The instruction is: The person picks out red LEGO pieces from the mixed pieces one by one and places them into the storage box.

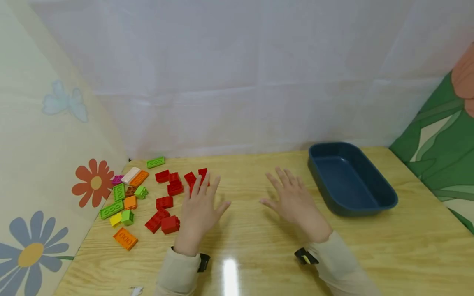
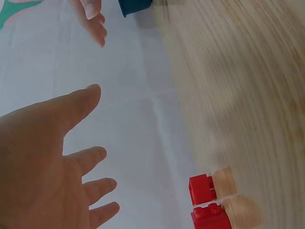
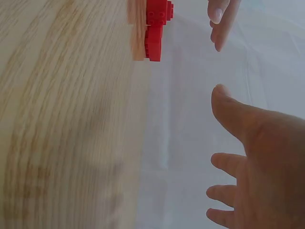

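Note:
My left hand (image 1: 200,211) is held above the table with its fingers spread and nothing in them. Beside and partly behind it lie several red toy bricks (image 1: 175,188), some hidden by the fingers. In the left wrist view, two red bricks (image 2: 202,189) appear low on the tabletop, apart from that hand. My right hand (image 1: 295,201), also spread and holding nothing, hovers left of a dark blue tray (image 1: 385,203). No bricks show inside the tray. The right wrist view has red bricks (image 3: 154,43) near its top, away from the right thumb.
Left of the red bricks are several bricks in green, orange, yellow and other colours, among them an orange brick (image 1: 125,239) and a green brick (image 1: 155,162). White cloth (image 1: 237,102) hangs along the back edge of the wooden table (image 1: 252,246). A small scrap (image 1: 136,291) lies at the front left.

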